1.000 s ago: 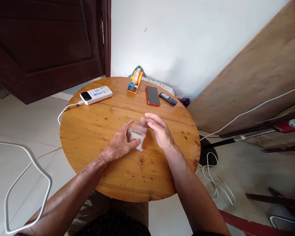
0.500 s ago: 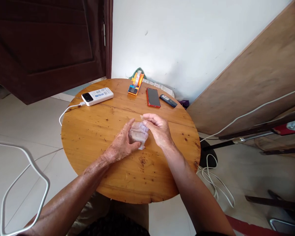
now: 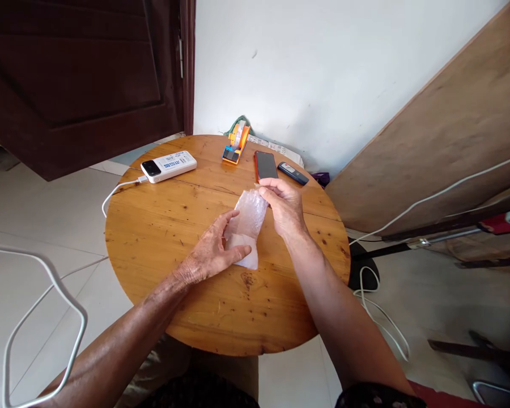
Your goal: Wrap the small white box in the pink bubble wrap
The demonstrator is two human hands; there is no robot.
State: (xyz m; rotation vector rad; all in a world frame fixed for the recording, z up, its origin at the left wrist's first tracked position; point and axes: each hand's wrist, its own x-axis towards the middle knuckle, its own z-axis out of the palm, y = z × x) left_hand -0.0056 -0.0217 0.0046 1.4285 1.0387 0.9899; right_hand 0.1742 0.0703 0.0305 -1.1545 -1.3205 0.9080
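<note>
Round wooden tabletop (image 3: 161,226), seen from above. Both your hands are on one sheet of bubble wrap (image 3: 250,218), near the middle of the tabletop.

Right hand (image 3: 284,205): fingers (image 3: 268,187) pinched shut on the far edge of the wrap, lifting that end off the wood. The sheet hangs in a slope from the pinch down to the near end.

Left hand (image 3: 210,254): fingers spread and nearly flat, not closed round anything. The thumb lies across the near end of the wrap and pins it to the tabletop; the forefinger runs along its left edge.

Step in hand, as I judge it: the sheet is stretched between a pinned end and a lifted end, so you are opening it out or drawing it taut. The near end looks thicker and whiter, perhaps folded over. I cannot tell whether anything lies inside.

The next move calls for a steady left thumb, so the near end does not slide, and a light, even pull from the right. The film is thin and would tear or slip out of a hard tug.

Containers: none proper. The wrap is the only thing that could hold something, and its contents cannot be made out.

Far side, well apart from your hands:
- a white power bank (image 3: 169,166) with its cable (image 3: 119,189) running off the left edge
- an orange tape dispenser (image 3: 237,144)
- a red phone (image 3: 266,165) just beyond your right hand
- a small dark handset (image 3: 293,173) beside it
</note>
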